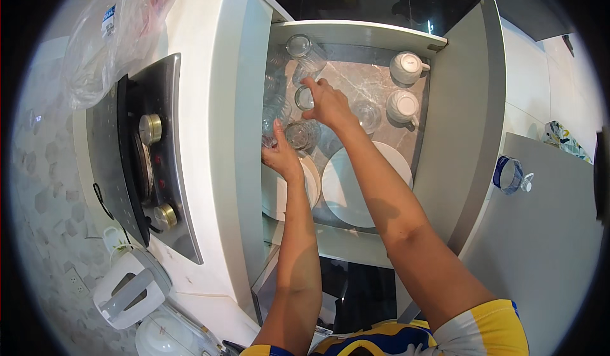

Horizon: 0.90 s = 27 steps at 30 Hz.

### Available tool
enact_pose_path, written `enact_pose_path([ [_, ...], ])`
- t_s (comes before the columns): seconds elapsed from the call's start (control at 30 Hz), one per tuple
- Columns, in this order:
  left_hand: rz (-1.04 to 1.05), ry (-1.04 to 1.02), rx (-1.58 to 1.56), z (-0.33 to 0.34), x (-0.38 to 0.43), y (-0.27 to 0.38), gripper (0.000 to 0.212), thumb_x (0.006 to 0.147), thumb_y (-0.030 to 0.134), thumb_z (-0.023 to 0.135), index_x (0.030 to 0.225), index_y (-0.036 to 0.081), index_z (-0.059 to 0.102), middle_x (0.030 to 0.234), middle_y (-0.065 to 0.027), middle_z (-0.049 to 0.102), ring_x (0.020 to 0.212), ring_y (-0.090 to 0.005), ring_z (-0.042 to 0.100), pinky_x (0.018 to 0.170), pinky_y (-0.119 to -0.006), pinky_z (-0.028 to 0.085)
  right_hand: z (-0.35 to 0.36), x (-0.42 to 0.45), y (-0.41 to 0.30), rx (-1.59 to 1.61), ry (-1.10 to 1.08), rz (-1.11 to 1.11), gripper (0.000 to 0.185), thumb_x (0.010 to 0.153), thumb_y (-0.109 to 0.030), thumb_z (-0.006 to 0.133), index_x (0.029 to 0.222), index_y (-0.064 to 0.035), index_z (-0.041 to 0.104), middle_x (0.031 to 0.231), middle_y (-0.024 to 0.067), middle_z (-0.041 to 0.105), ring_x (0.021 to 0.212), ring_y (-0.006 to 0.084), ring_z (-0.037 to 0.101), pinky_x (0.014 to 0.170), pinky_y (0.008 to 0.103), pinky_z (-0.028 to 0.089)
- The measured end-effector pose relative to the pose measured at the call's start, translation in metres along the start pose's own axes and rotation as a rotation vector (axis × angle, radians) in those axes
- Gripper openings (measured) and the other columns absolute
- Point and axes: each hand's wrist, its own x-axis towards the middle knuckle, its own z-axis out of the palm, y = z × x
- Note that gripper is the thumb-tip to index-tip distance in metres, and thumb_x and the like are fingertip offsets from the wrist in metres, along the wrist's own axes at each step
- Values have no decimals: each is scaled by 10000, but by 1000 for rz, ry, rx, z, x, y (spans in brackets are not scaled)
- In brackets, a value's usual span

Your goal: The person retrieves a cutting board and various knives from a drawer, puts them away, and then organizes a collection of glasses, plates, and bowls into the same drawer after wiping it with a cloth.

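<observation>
An open drawer (360, 34) holds glassware and dishes in front of me. My right hand (330, 104) has its thumb and fingers around a clear drinking glass (303, 97) near the drawer's middle left. My left hand (284, 158) is lower, at the drawer's left side, thumb raised beside clear glasses (270, 117). Its fingertips are partly hidden there, so its grip is unclear. Just right of that thumb is another clear glass (299, 135). A ribbed glass (305, 51) is at the back, and a clear glass piece (366, 116) is just past my right wrist.
Two upside-down white cups (407, 67) (403, 107) are at the drawer's right. White plates (350, 189) lie nearest me, partly under my right forearm. Left on the countertop (198, 117) are a gas stove (186, 203), an electric kettle (128, 289) and a plastic bag (100, 46). A plastic bottle (509, 175) is at right.
</observation>
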Motion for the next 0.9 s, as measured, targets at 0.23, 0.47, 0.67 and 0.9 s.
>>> enact_pose_path([
  [0.23,-19,-4,-121,-13,-11,26,499,803,305,663,1036,-114,526,1012,-216,560,866,-270,553,749,-347,455,15,24,0,118,237,-76,633,617,-137,747,1156,-132,416,1108,190,517,983,388,536,806,441,447],
  [0.47,-134,-121,-211,-19,-9,22,503,794,262,679,1055,-136,517,1079,-215,545,951,-263,525,870,-356,398,15,33,-4,122,259,-20,625,640,-162,743,1170,-137,411,1140,200,498,980,398,536,811,443,448],
  [0.67,-52,-81,-220,-17,-4,11,422,800,254,675,1007,-90,546,912,-163,586,790,-213,552,726,-328,454,2,11,-18,73,301,74,609,671,-189,730,1194,-167,419,1121,182,505,958,378,548,795,441,452],
  [0.9,131,-198,-9,-1,8,13,661,736,264,722,1200,-102,425,1235,-261,440,1132,-341,430,965,-382,326,-3,-8,-1,111,471,-64,442,683,-161,712,1093,-191,549,1135,86,513,987,289,500,787,392,453],
])
